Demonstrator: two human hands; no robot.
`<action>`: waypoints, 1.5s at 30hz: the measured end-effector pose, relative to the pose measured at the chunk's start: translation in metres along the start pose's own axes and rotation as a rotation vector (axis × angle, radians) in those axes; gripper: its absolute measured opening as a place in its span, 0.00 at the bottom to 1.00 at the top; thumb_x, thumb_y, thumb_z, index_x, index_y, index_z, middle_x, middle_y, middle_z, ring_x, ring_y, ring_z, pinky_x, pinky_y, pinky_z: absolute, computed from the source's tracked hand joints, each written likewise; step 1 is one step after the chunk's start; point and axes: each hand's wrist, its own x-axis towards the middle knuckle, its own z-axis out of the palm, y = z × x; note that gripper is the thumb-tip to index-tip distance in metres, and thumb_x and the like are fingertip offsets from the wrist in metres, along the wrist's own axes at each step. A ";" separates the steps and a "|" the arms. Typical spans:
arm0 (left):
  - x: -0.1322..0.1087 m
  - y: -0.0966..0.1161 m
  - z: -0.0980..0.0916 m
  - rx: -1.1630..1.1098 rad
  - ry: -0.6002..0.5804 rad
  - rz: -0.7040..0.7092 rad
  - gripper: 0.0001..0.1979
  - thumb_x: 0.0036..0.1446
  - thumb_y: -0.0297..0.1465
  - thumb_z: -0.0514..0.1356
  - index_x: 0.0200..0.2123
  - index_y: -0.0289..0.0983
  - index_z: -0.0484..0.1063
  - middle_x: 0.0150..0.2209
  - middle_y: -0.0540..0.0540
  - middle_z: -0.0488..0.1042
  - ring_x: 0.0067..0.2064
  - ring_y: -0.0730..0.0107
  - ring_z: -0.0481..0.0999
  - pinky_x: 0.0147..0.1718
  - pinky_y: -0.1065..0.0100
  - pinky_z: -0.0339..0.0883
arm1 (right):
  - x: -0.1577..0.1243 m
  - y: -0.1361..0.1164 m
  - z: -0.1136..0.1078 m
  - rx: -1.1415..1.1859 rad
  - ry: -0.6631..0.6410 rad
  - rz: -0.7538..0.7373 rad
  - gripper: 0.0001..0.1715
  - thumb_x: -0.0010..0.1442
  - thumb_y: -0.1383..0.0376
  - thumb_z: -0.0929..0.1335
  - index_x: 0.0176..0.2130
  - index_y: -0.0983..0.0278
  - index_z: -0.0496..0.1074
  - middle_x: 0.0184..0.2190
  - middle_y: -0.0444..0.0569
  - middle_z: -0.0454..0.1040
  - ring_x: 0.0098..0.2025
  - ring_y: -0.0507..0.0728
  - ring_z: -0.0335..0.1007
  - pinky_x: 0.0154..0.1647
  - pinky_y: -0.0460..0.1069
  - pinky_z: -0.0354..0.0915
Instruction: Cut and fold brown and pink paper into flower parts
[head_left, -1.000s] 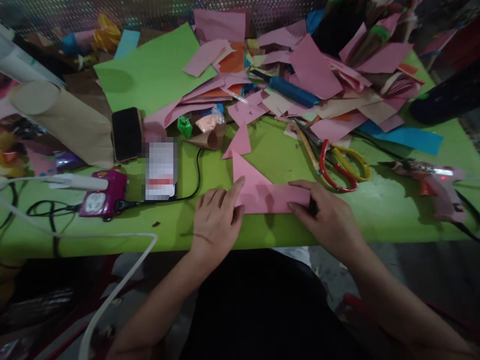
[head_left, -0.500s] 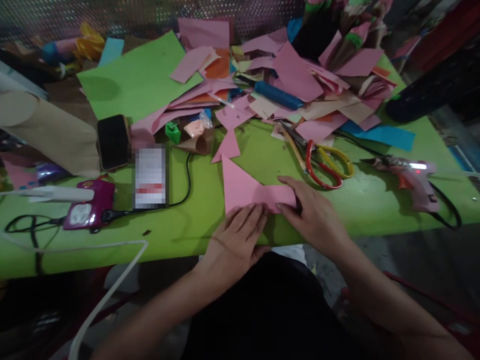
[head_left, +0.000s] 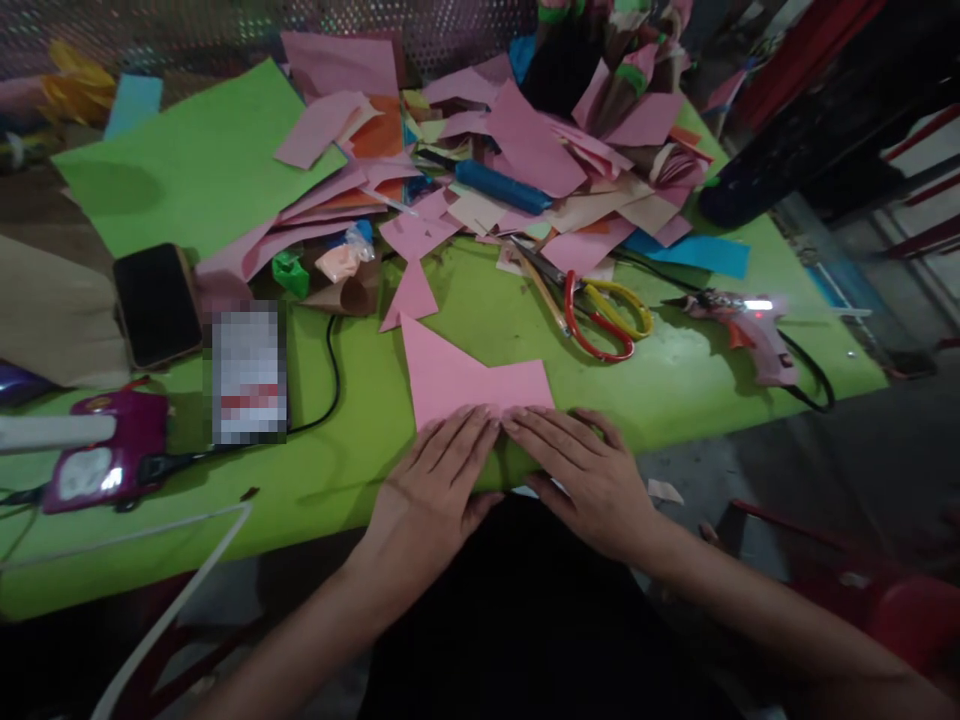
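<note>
A pink piece of paper (head_left: 461,375) lies on the green tabletop near the front edge, with a pointed upper left corner and a squared right end. My left hand (head_left: 435,475) rests flat on its lower left edge, fingers stretched out. Beside it, my right hand (head_left: 581,475) lies flat on the lower right edge, and the fingertips of both almost meet. Neither hand grips the paper; the lower edge is hidden under the fingers. Just above is a small bow-shaped pink paper scrap (head_left: 412,290). Scissors (head_left: 600,315) with red and yellow handles lie to the right.
A pink glue gun (head_left: 761,340) with a lit light lies at the right. Paper scraps (head_left: 536,140) and a blue-handled cutter (head_left: 502,187) cover the back. To the left are a green sheet (head_left: 202,160), a black phone (head_left: 156,305), a purple power strip (head_left: 112,440) and cables.
My right hand has left the curled right end of the pink paper and now lies flat on its lower edge. That end has flattened out. The view has shifted to the right.
</note>
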 end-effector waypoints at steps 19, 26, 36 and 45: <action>-0.042 -0.026 -0.003 0.244 0.155 0.008 0.34 0.67 0.36 0.50 0.71 0.38 0.42 0.62 0.44 0.68 0.58 0.58 0.74 0.57 0.56 0.60 | -0.002 0.022 -0.005 -0.014 0.117 0.016 0.29 0.63 0.64 0.65 0.63 0.59 0.64 0.54 0.53 0.76 0.53 0.62 0.73 0.54 0.60 0.66; -0.045 -0.024 0.004 0.293 0.174 0.008 0.31 0.66 0.38 0.51 0.69 0.37 0.51 0.64 0.45 0.66 0.62 0.60 0.69 0.61 0.59 0.56 | 0.016 0.017 -0.004 -0.025 0.109 -0.101 0.24 0.64 0.68 0.64 0.59 0.60 0.69 0.55 0.51 0.76 0.53 0.61 0.73 0.51 0.59 0.66; -0.040 -0.028 -0.002 0.255 0.162 0.032 0.28 0.65 0.38 0.53 0.66 0.36 0.60 0.63 0.44 0.67 0.60 0.60 0.70 0.56 0.59 0.63 | 0.119 0.070 -0.045 -0.080 0.226 -0.050 0.16 0.66 0.65 0.64 0.52 0.60 0.74 0.47 0.52 0.80 0.47 0.63 0.76 0.46 0.58 0.68; -0.021 -0.028 -0.001 0.078 0.217 -0.016 0.26 0.63 0.33 0.56 0.63 0.38 0.63 0.64 0.42 0.67 0.64 0.58 0.64 0.63 0.55 0.56 | 0.237 0.134 -0.032 -0.277 0.053 0.270 0.24 0.61 0.67 0.65 0.57 0.64 0.71 0.53 0.56 0.76 0.54 0.67 0.71 0.54 0.57 0.65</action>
